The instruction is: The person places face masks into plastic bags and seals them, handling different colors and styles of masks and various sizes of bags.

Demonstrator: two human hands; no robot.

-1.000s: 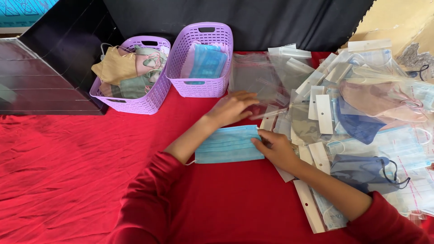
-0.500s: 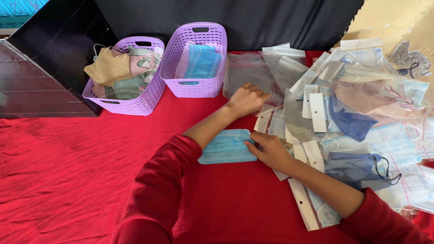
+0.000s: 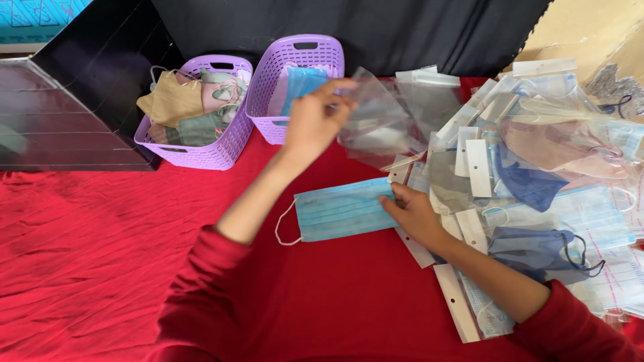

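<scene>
While left hand [image 3: 315,121] pinches a clear plastic sleeve [image 3: 376,121] (limp, slippery), right hand [image 3: 416,214] presses flat on the blue surgical mask [image 3: 342,211].

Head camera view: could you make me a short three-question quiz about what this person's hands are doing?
1. True or false: the left hand holds a clear plastic bag.
2. What does the right hand rest on?
A. a beige mask
B. the light blue surgical mask
C. a basket
3. How many purple baskets stand on the red cloth?

Key: 1 true; 2 B; 3 two.
</scene>
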